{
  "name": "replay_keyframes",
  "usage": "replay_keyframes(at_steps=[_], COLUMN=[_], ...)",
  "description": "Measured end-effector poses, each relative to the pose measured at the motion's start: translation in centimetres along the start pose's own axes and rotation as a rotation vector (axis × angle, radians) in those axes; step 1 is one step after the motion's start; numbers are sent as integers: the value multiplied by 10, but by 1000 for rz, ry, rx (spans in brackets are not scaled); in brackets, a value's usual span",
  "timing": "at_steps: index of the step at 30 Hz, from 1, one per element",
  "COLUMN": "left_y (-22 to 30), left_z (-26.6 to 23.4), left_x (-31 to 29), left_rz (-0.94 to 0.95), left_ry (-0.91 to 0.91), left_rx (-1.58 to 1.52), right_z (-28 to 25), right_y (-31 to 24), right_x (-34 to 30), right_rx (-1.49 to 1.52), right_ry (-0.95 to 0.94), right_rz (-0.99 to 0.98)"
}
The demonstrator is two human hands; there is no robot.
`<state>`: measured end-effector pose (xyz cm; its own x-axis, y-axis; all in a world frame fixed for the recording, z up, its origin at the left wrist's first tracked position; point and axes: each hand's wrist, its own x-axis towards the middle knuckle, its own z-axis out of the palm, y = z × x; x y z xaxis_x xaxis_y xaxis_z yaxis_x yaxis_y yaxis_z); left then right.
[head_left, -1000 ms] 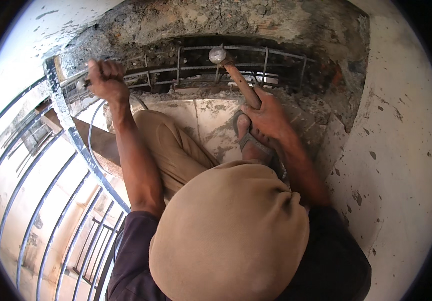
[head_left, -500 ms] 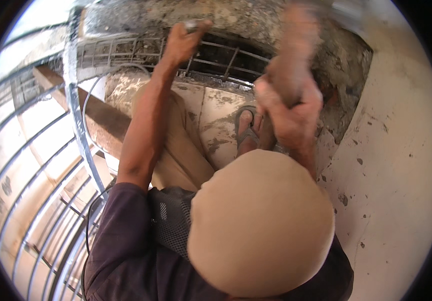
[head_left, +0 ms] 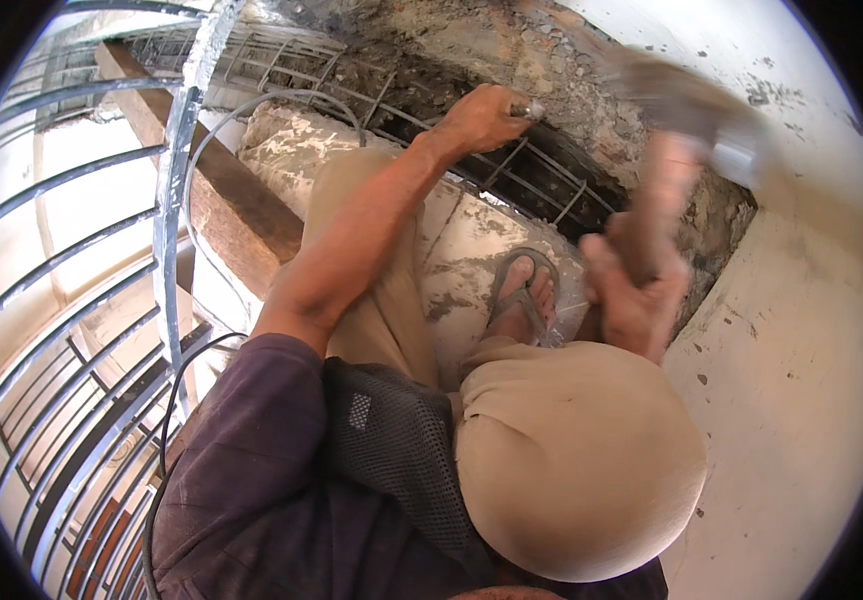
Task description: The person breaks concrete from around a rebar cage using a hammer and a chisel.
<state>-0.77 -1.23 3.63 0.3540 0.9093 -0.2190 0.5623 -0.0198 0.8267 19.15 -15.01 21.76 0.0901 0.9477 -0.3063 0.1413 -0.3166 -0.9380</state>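
Observation:
My left hand (head_left: pixel 479 120) is closed around a metal chisel (head_left: pixel 528 109); only its blunt grey end shows past my fingers. It is held over the dark gap beside the broken concrete (head_left: pixel 511 45). To the right, my right hand (head_left: pixel 639 300) grips the wooden handle of a hammer (head_left: pixel 666 175). The hammer head (head_left: pixel 716 125) is smeared by motion and raised near the wall, apart from the chisel. Steel reinforcing bars (head_left: pixel 551 185) form a grid in the gap below my left hand.
Metal grille bars (head_left: pixel 166 200) stand at the left, with a wooden beam (head_left: pixel 221 200) and a thin looping cable (head_left: pixel 191 185) beside them. My sandalled foot (head_left: pixel 523 290) rests on the stained ledge (head_left: pixel 456 250). A pale wall (head_left: pixel 791 370) closes the right side.
My view has shifted, and my left hand now appears farther right and lower, still holding the chisel. My right hand and the swinging hammer also appear farther right and lower.

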Motion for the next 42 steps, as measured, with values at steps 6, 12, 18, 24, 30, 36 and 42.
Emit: replay_keyframes(at_steps=[6,12,18,24,30,36,42], left_y=[5,-23,5,-10,-19,24,81], left_z=[-7,9,-1,14,-6,-49,-99], left_x=[2,-3,3,2,54,71,53], left_rz=[-34,63,-148,-48,-96,-18,171], left_ry=[-8,72,-41,146,634,976,815], left_rx=[3,52,48,41,47,-128,-227], right_z=[15,19,3,-19,-26,-41,-36], right_y=[38,74,53,64,66,70,72], right_x=[19,14,5,4,13,10,1], right_rx=[158,49,319,372,432,330,349], right_ry=[2,-248,-72,-8,-22,-21,-91], right_rz=[14,295,391,333,372,390,361])
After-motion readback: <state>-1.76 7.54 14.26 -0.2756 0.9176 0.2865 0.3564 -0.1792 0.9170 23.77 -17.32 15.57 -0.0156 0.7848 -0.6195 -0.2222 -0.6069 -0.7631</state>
